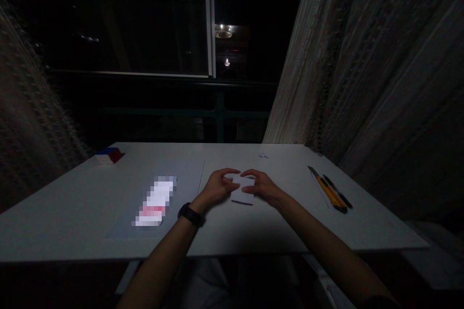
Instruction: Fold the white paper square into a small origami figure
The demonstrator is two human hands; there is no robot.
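Note:
A small white piece of folded paper (242, 197) is between my hands, just above or on the white table. My left hand (217, 184), with a dark watch on its wrist, pinches the paper's left side between thumb and fingers. From the other side my right hand (267, 187) grips the right part of it, thumb on top. Both thumbs lie over the paper, their tips pointing toward each other. The fingertips behind its far edge are partly hidden.
A lit, pixelated screen (155, 203) lies left on a large pale sheet (192, 174). A colored cube (108, 155) sits at far left. A yellow box cutter (329, 193) and a dark pen (338, 191) lie right. Tiny scraps (263, 156) are near the back edge.

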